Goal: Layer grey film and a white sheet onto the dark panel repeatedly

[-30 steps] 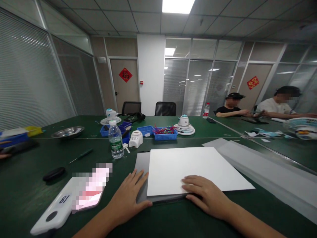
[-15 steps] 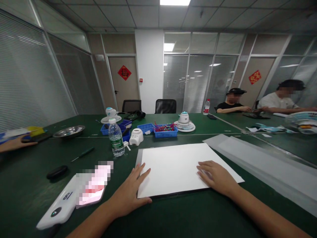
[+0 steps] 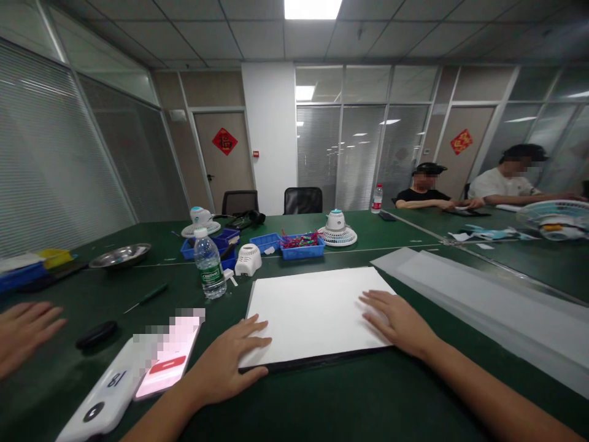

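Note:
A white sheet (image 3: pixel 308 319) lies on the green table, with a dark edge showing beneath its near side. Spread over its left edge is my left hand (image 3: pixel 234 359), fingers apart and thumb near the front corner. My right hand (image 3: pixel 398 322) rests on the right part of the sheet with its fingers extended and slightly apart. Neither hand grips anything. Left of my left hand lie a phone with a pink screen (image 3: pixel 168 362) and a white device marked 18 (image 3: pixel 110 393).
Translucent sheets (image 3: pixel 483 313) lie at the right. Behind the paper stand a water bottle (image 3: pixel 209 264), a white housing (image 3: pixel 248 259) and a blue tray of wires (image 3: pixel 302 247). Another person's hand (image 3: pixel 27 334) is at the far left; two people sit at the back right.
The white sheet's right side now sits closer under my right hand, its right corner no longer sticking out. The other person's hand at the left has come nearer. The view has shifted slightly.

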Available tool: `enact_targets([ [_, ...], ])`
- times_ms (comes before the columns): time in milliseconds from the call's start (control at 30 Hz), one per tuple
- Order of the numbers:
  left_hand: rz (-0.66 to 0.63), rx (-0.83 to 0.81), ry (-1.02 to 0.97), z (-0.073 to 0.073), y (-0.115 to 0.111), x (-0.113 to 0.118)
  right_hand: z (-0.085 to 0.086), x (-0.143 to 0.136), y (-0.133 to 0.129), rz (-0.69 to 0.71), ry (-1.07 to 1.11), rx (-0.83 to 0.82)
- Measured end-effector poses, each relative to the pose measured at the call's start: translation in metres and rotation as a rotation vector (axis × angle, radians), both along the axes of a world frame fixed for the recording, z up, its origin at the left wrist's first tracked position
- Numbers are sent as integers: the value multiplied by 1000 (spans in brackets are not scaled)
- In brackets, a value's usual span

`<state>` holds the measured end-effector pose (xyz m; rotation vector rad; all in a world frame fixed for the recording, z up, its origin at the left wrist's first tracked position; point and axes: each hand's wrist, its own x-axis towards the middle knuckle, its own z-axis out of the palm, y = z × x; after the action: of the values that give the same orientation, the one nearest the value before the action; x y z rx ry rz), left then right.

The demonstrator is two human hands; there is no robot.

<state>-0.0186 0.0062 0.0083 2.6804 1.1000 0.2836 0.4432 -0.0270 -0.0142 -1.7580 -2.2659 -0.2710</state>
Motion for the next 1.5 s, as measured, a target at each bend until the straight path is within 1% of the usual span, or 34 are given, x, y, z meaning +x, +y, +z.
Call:
enact_targets([
  [67,5,20,10,-1,0,1,0,36,9,-221,-7,79],
  [133,10,34,18,-1,1,2,-1,79,11,-431,8,115],
  [233,17,41,52,1,-1,1,-8,132,4,-727,37,79],
  [300,15,43,76,3,-2,0,-14,153,-2,-849,61,19],
  [367,8,50,84,4,-3,-1,-19,161,-4,-889,64,-22],
  [467,5,67,83,4,-4,-1,-21,156,-1,-857,23,-32],
  [533,4,75,86,3,-3,-3,-17,147,0,-815,-12,-33],
  [667,-2,76,59,3,-4,-4,3,124,-4,-762,-72,31],
  [767,26,78,48,7,-6,-3,19,93,-7,-679,-122,120],
  [867,131,64,48,10,-8,-1,24,49,-9,-499,-153,152],
  [967,227,5,74,9,-9,0,17,-3,-13,-238,-159,117],
  [1067,219,-59,118,3,-9,-1,7,-51,-20,-10,-154,66],
  [1167,165,-84,133,-2,-9,-3,4,-82,-29,173,-111,14],
  [1267,146,-83,137,-4,-8,-4,10,-90,-35,315,19,-58],
  [1333,143,-77,142,-5,-7,-4,12,-84,-36,346,102,-86],
  [1400,133,-65,144,-6,-6,-3,12,-72,-32,295,141,-56],
  [1500,117,-53,140,-7,-5,-2,6,-50,-23,99,131,22],
])
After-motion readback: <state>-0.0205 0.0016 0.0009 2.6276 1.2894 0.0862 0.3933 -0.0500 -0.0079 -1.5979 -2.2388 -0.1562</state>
